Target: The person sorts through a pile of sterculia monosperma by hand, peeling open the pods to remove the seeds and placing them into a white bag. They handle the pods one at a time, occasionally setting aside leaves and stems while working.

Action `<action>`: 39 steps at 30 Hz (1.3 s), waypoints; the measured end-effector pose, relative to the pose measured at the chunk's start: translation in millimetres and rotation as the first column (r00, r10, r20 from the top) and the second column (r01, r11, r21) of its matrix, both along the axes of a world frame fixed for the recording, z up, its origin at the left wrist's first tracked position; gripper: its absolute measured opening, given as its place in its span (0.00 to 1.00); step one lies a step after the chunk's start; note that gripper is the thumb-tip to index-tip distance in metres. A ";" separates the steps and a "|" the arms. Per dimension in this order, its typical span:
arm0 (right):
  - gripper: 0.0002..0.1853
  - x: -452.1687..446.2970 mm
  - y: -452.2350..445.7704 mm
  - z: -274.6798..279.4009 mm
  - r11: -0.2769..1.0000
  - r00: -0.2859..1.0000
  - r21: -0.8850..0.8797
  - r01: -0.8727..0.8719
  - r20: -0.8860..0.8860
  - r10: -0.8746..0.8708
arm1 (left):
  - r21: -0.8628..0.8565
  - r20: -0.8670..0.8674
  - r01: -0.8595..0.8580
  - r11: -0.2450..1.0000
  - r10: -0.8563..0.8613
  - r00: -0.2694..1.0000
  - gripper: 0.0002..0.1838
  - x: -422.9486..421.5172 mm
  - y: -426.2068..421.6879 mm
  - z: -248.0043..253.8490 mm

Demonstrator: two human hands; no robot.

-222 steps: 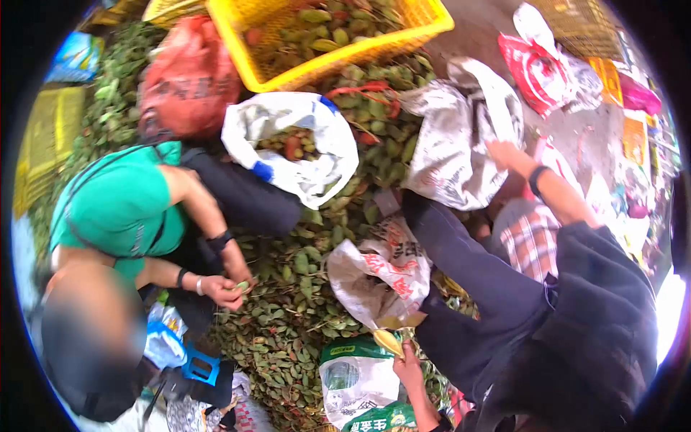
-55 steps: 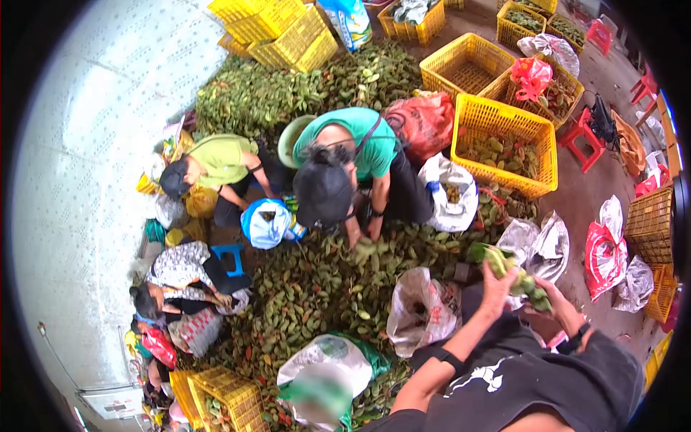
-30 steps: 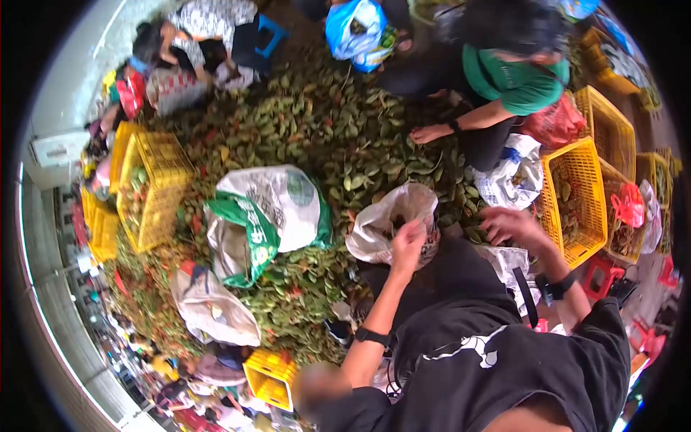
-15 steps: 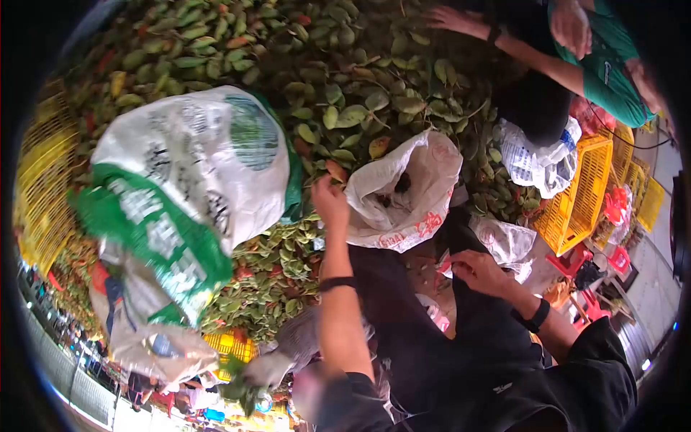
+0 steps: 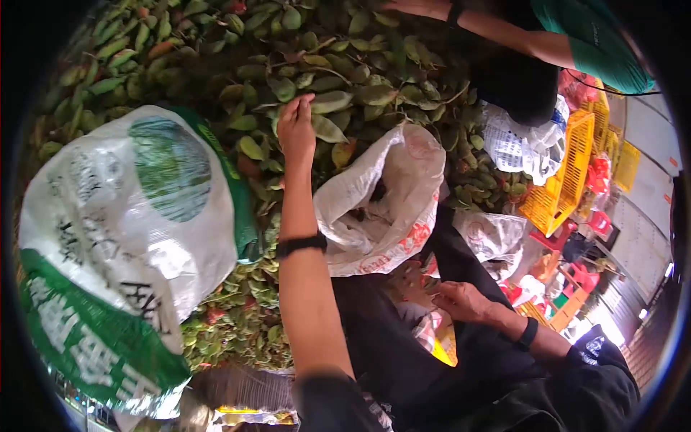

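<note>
My left hand [image 5: 296, 133] reaches over a heap of leafy green pieces [image 5: 360, 93], some of them reddish. Its fingers stretch towards the pieces beside a broad green leaf [image 5: 282, 89]; nothing shows in its grasp. Low over my lap, my right hand [image 5: 464, 301] has its fingers curled together; whatever is between them is too small or hidden to name. Between my hands stands a white woven sack [image 5: 335, 201] with red print, its mouth wide and its inside dark.
A large white and green printed sack [image 5: 101, 194] bulges at the left. A person in a green sleeve [image 5: 604, 54] reaches over the heap at upper right. Beside that person are a white bag [image 5: 522, 144] and yellow crates [image 5: 568, 173]. Another white plastic bag [image 5: 493, 237] lies near my leg.
My left hand has moved from beside the sack's rim up and left to the leaves, and a reddish leaf is no longer at its fingertips. My view has shifted; the right hand stays low.
</note>
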State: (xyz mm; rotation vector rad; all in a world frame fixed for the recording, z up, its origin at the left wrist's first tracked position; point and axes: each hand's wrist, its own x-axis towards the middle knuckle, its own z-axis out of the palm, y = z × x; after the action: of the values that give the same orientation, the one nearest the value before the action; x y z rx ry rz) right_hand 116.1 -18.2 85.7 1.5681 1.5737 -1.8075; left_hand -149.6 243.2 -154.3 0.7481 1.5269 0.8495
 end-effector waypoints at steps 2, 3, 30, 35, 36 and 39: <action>0.10 1.3 14.3 -1.6 0.996 0.996 -0.024 0.080 -0.034 -0.081 | -0.165 0.307 -0.207 0.964 0.250 0.918 0.15 -13.5 -13.7 53.7; 0.10 -4.0 32.2 2.8 0.983 0.982 0.001 0.182 -0.043 -0.182 | -0.258 0.500 -0.239 0.936 0.341 0.796 0.16 -19.0 -24.8 73.6; 0.36 344.2 -138.2 273.9 -0.520 -0.641 -0.383 0.764 -0.357 -0.679 | -0.178 0.792 0.688 0.704 -0.312 0.525 0.12 561.9 -184.9 437.5; 0.36 379.8 -159.6 269.1 -0.551 -0.603 -0.249 0.796 -0.398 -0.691 | 0.239 0.858 0.434 0.869 -0.398 0.325 0.51 636.8 71.8 673.5; 0.35 375.5 -155.8 269.3 -0.514 -0.558 -0.219 0.829 -0.387 -0.734 | 0.387 0.781 0.336 0.859 -0.499 0.375 0.61 632.6 95.4 690.0; 0.33 367.4 -158.5 240.9 -0.421 -0.481 -0.246 0.873 -0.295 -0.826 | 0.640 0.615 0.330 0.693 -0.721 0.321 0.45 602.8 85.0 727.8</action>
State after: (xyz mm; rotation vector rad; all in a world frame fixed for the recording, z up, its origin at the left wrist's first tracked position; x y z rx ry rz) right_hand 483.6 -176.7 326.6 3.4102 -0.6282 -2.7176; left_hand 453.2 328.2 573.5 0.8825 0.1173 0.8037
